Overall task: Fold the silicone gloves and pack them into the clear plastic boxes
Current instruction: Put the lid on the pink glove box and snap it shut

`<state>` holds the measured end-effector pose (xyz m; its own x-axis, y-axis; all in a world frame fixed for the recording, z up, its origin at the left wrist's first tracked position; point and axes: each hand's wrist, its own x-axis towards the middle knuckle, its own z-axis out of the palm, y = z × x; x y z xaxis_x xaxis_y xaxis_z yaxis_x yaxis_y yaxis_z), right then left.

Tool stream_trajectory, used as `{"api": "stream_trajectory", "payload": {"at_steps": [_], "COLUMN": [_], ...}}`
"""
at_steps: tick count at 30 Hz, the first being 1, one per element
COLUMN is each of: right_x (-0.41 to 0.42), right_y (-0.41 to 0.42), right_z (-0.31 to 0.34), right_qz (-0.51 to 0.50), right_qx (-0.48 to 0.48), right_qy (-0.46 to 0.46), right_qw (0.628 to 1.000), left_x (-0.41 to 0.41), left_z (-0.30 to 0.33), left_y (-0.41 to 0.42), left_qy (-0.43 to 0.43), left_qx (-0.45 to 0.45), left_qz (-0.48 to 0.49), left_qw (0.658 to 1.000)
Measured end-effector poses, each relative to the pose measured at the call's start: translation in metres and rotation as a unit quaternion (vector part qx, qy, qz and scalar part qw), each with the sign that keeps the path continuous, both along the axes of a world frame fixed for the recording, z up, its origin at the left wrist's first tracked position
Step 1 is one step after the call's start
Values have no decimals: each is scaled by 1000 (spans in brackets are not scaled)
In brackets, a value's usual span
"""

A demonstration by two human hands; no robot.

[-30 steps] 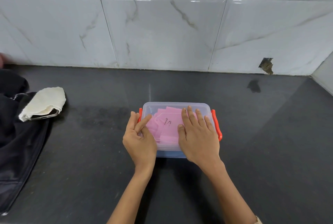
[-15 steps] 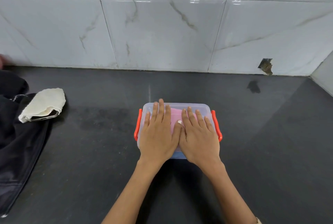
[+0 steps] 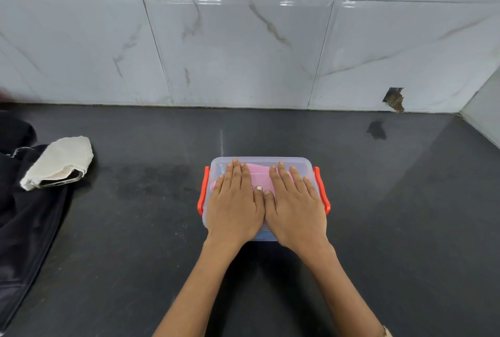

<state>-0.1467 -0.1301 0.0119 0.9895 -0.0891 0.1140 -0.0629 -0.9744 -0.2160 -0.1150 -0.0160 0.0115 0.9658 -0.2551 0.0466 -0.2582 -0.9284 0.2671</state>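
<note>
We see the clear box (image 3: 263, 163) on the dark counter (image 3: 378, 228), its long side running left to right, parallel to the tiled wall (image 3: 243, 52), with an orange clip (image 3: 203, 191) on each short end. Folded pink gloves (image 3: 259, 174) show through the lid. Our left hand (image 3: 234, 206) and right hand (image 3: 295, 209) both lie flat on the lid, fingers straight and pointing toward the wall, thumbs touching, gripping nothing. Well to the left, a cream cloth (image 3: 61, 159) half covers a phone (image 3: 61, 181) on dark fabric (image 3: 24, 214).
</note>
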Motion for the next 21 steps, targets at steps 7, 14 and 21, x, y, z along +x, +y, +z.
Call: {"api": "stream_trajectory", "payload": {"at_steps": [7, 14, 21], "right_x": [20, 33, 35], "right_y": [-12, -23, -35], "right_z": [10, 17, 18], "right_qz": [19, 43, -27], "right_qx": [-33, -3, -79], "right_qy": [-39, -52, -27], "right_qw": [999, 998, 996], "left_x": [2, -3, 3], "left_z": [-4, -3, 0], "left_y": [1, 2, 15], "left_qy": [-38, -125, -228], "left_qx": [-37, -131, -244], "left_qz": [6, 18, 57], "left_qw": [999, 983, 941]}}
